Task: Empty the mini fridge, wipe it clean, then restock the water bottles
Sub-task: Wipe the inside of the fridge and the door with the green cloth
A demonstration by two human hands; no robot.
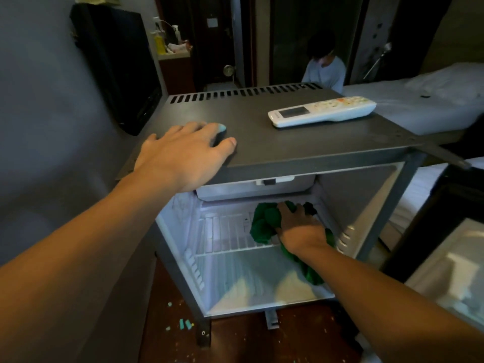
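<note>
The mini fridge (309, 150) stands open in front of me, grey outside and white inside, with a wire shelf (225, 234) across the middle. My right hand (298, 226) is inside, on the right end of that shelf, pressing a green cloth (262, 224) whose tail hangs down towards the fridge floor. My left hand (183, 153) lies flat on the front left corner of the fridge top, fingers spread. I see no water bottles.
A white remote control (322, 111) lies on the fridge top at the right. The open fridge door (442, 258) stands at the right. A bed (432, 106) is behind, and a seated person (324, 69) beyond the fridge. Small bits litter the floor (183, 323).
</note>
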